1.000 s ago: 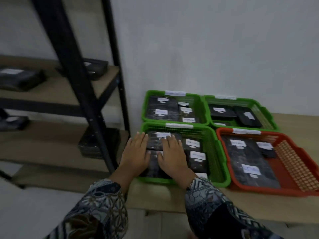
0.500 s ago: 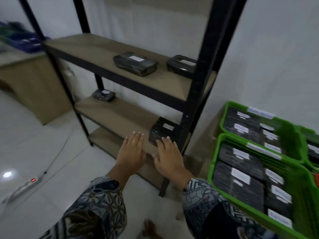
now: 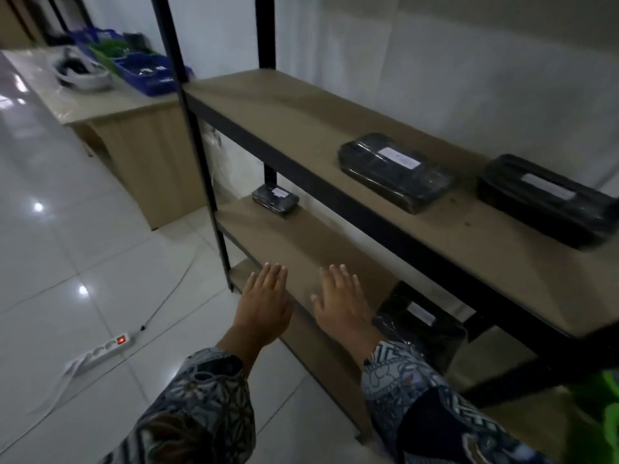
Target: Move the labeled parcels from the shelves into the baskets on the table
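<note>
- Shelves [image 3: 301,105] fill view now; basket [image 3: 606,413] only a green sliver near right.
- L hand [image 3: 264,306], R hand [image 3: 341,306]: off basket, over mid shelf [image 3: 301,242], fingers straight, empty.
- Near parcel [image 3: 422,324] just right of R hand; small parcel [image 3: 275,199] far left.

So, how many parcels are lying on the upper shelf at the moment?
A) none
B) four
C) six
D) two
D: the upper shelf bears just two, the left parcel and the right parcel, each black with a white label on top.
</note>
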The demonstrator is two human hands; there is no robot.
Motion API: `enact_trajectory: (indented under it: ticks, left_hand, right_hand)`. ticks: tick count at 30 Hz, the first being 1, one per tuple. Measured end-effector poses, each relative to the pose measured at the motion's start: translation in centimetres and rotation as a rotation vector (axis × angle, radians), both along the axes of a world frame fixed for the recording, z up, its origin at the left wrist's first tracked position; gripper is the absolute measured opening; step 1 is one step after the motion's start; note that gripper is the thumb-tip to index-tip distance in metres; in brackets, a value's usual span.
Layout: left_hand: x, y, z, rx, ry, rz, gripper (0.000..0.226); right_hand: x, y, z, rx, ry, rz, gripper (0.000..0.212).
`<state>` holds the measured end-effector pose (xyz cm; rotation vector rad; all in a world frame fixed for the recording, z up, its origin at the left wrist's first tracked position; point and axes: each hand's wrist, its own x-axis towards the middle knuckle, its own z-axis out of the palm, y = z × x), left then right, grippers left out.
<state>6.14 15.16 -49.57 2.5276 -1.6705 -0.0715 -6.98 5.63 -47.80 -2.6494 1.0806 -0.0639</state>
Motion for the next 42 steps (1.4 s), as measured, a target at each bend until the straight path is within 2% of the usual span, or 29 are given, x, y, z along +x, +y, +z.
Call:
enact_trajectory:
  ticks: [9, 16, 22, 25, 32, 36, 39, 42]
  left_hand:
    - [13.3, -2.2, -2.5, 0.020, 0.094, 0.089, 0.062]
    - [28.1, -5.7, -3.8, 0.114, 0.103, -0.033, 0.062]
    - [37.5, -9.7, -6.4, 0.157, 0.093, -0.147, 0.062]
    - [39.6, -11.6, -8.2, 0.172, 0.120, -0.171, 0.062]
    - [42.1, -17.4, -14.8, 0.098, 0.108, -0.251, 0.061]
    - [42.5, -21.4, -20.4, 0.035, 0.118, -0.278, 0.062]
    - [42.6, -23.8, -24.3, -0.062, 0.157, -0.298, 0.074]
    - [42.7, -24.8, -27.6, -0.091, 0.197, -0.330, 0.071]
  right_hand:
    - [14.2, -4.4, -2.8, 0.037, 0.050, -0.009, 0.063]
    - [27.4, -8.0, -6.0, 0.083, 0.066, -0.169, 0.063]
    - [34.9, -11.5, -8.7, 0.093, 0.081, -0.318, 0.062]
    - [36.6, -13.0, -10.1, 0.120, 0.081, -0.380, 0.062]
    - [38.8, -19.3, -15.1, 0.038, 0.123, -0.387, 0.061]
    - [39.6, -23.3, -19.1, -0.010, 0.045, -0.429, 0.058]
    - [40.0, -25.9, -21.9, -0.062, -0.018, -0.435, 0.053]
    - [40.7, -28.6, -23.7, -0.154, -0.121, -0.438, 0.050]
